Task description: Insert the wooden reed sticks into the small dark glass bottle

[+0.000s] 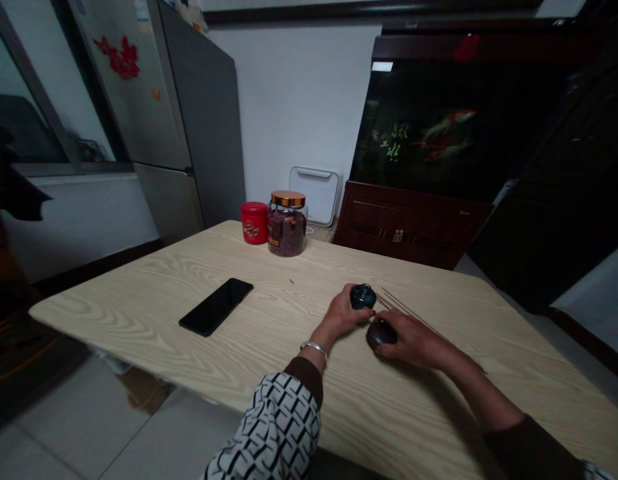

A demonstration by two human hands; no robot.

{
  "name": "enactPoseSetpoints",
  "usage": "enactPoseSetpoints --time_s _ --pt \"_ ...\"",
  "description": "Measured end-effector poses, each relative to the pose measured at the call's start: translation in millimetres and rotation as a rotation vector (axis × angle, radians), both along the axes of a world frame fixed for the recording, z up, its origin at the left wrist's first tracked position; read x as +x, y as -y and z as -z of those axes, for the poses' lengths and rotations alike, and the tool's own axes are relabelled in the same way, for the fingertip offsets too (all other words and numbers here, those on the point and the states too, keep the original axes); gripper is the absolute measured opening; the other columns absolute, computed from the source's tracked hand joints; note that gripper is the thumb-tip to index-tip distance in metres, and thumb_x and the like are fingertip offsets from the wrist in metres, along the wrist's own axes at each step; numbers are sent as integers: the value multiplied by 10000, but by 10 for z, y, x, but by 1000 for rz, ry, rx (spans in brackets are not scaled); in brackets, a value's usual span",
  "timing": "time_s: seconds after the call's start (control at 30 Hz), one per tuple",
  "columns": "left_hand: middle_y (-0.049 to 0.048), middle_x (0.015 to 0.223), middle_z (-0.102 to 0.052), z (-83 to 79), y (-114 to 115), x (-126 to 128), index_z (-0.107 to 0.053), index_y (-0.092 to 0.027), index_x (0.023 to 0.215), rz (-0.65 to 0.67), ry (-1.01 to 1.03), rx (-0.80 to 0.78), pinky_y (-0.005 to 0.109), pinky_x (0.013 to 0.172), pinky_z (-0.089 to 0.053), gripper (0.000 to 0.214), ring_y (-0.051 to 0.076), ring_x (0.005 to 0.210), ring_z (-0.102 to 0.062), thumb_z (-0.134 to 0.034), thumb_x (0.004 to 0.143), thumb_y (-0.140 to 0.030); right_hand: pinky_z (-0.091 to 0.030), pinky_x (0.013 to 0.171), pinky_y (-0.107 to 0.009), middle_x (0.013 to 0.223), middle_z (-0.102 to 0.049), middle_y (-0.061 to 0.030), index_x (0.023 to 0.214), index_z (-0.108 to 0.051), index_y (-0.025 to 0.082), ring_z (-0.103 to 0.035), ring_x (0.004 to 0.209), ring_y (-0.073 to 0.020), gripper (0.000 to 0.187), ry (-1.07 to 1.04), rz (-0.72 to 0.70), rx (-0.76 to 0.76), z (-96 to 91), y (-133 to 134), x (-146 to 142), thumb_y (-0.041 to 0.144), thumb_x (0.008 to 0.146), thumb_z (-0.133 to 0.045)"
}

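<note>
The small black lidded pot (pixel 363 297) is clasped in the left hand (pixel 339 315), whose fingers wrap over its rounded glossy body and lid, and it sits above the middle of the table. I read the right hand (pixel 413 340) as curled around one dark brown rounded piece (pixel 381 335), smooth and ceramic-looking, held just below the pot and almost touching it. I can't tell from here whether the two pieces belong together.

Several thin straight sticks (pixel 403 307) lie just beyond the hands, too fine for me to count exactly. The light wood-grain table (pixel 429 427) has straight edges and rounded corners; both forearms rest over its near side. Well left of the hands lies one black smartphone (pixel 216 307), flat and glossy. At the far edge stand one red tin (pixel 254 223) and one glass jar (pixel 287 223) with a copper-coloured lid, packed with dark red dried pieces. A stretch of pale grain separates the hands from these. Behind them are one white plastic case (pixel 315 195), a steel refrigerator (pixel 179 120) and a dark fish tank (pixel 419 127) above a wooden cabinet (pixel 409 227).
</note>
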State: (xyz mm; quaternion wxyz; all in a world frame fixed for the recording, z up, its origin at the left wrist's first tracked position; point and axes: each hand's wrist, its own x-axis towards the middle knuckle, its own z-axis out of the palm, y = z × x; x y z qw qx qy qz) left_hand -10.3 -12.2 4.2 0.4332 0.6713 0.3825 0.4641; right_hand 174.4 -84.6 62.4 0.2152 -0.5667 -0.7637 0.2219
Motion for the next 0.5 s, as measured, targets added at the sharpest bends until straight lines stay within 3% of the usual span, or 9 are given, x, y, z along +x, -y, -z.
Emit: enactPoseSetpoints --time_s 0.07,0.17,0.23,0.33,0.5 --pt "90 1063 -674 19 -8 2 -576 -157 1227 -10 0 2 337 855 -476 654 228 949 -615 -835 649 -321 -464 754 -360 893 -651 -14 1061 -644 264 -599 815 -220 446 -184 -17 2 -196 -32 51 275 646 -806" --pt "84 1060 -678 42 -22 3 -576 -171 1236 -14 3 -6 332 847 -474 672 228 946 -618 -841 641 -336 -487 786 -351 933 -648 4 1221 -559 295 -618 863 -195 568 -635 27 31 -495 -130 -12 332 709 -802" --pt "76 1060 -680 48 -28 2 -576 -182 1237 -13 0 -5 327 845 -473 654 226 946 -620 -828 650 -324 -496 835 -358 957 -650 7 1207 -568 305 -629 910 -186 533 -840 50 57 -582 -247 -135 370 731 -799" --pt "76 1056 -679 44 -31 3 -577 -180 1231 -14 -5 -6 325 840 -473 662 226 940 -615 -835 641 -332 -494 878 -366 961 -665 4 1054 -593 265 -638 920 -180 462 -940 91 135 -498 -459 -305 386 683 -841" --pt "65 1022 -678 38 -27 12 -583 -171 1196 -24 -22 5 306 760 -468 655 211 879 -606 -847 631 -370 -493 849 -373 1032 -655 -40 911 -558 224 -629 949 -202 411 -759 99 214 -181 -650 -317 416 680 -839"
